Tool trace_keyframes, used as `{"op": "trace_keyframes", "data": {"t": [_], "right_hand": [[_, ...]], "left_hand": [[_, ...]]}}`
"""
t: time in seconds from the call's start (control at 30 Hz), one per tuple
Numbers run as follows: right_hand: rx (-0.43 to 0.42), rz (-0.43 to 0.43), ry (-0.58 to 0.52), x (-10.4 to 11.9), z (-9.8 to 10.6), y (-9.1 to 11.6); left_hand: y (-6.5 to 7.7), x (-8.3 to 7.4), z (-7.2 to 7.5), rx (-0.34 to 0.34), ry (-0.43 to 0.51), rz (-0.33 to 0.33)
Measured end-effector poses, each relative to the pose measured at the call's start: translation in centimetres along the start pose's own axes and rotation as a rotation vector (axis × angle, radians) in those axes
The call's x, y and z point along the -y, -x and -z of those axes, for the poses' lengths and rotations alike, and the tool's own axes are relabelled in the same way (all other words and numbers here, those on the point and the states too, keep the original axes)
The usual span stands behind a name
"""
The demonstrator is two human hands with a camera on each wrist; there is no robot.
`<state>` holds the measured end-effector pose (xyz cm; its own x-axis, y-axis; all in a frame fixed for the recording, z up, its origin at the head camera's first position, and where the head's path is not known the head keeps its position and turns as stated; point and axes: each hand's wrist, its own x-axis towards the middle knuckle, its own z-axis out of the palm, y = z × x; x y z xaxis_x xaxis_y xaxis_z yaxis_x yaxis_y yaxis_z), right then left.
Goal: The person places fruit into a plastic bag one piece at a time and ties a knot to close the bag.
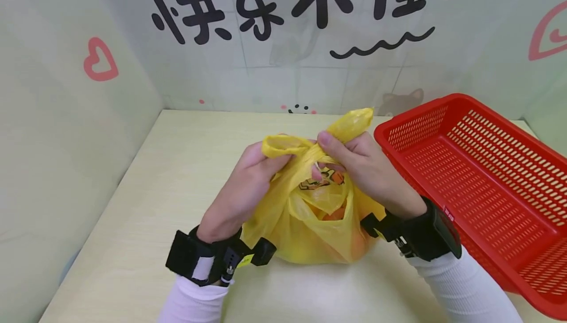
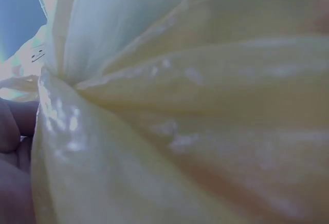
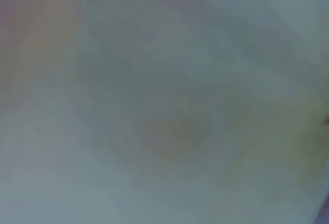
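A full yellow plastic bag [image 1: 319, 239] sits on the table, and orange rounded shapes show through its thin film. My left hand [image 1: 252, 180] grips one twisted handle of the bag at its top left, by a loop of film. With thumb and fingers my right hand [image 1: 367, 165] pinches the other handle, whose end sticks up past the thumb. The two handles cross between the hands. In the left wrist view the creased bag [image 2: 154, 116] fills most of the picture, with curled fingers [image 2: 13, 131] at the left edge. Blurred film covers the right wrist view.
A red plastic basket [image 1: 447, 165] with slotted walls stands to the right, close to my right forearm. The pale table [image 1: 146, 214] reaches back to a printed wall [image 1: 283, 77] with black characters. Another wall [image 1: 66, 131] borders the left side.
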<state>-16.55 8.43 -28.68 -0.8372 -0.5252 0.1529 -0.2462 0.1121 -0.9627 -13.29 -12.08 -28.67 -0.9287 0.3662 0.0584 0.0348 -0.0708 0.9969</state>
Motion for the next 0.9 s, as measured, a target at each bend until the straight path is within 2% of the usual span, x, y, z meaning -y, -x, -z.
{"op": "trace_keyframes", "data": {"t": [0.3,0.43,0.57,0.67,0.77,0.9], "right_hand": [[0.024,0.058,0.051,0.1,-0.2,0.2],[0.008,0.073,0.063,0.2,-0.3,0.4],[-0.043,0.08,0.108,0.4,-0.4,0.7],[-0.088,0.125,0.167,0.6,-0.4,1.0],[-0.11,0.167,0.197,0.6,-0.3,1.3],[-0.114,0.146,0.19,0.7,-0.3,1.3]], "left_hand": [[-0.3,-0.3,-0.6,-0.041,0.047,0.004],[-0.3,-0.3,-0.9,-0.108,-0.027,-0.015],[-0.1,-0.4,-1.2,-0.152,-0.146,-0.017],[0.1,-0.6,-1.5,-0.151,-0.197,-0.026],[0.1,-0.6,-1.8,-0.14,-0.208,-0.049],[0.1,-0.5,-1.9,-0.163,-0.254,-0.087]]}}
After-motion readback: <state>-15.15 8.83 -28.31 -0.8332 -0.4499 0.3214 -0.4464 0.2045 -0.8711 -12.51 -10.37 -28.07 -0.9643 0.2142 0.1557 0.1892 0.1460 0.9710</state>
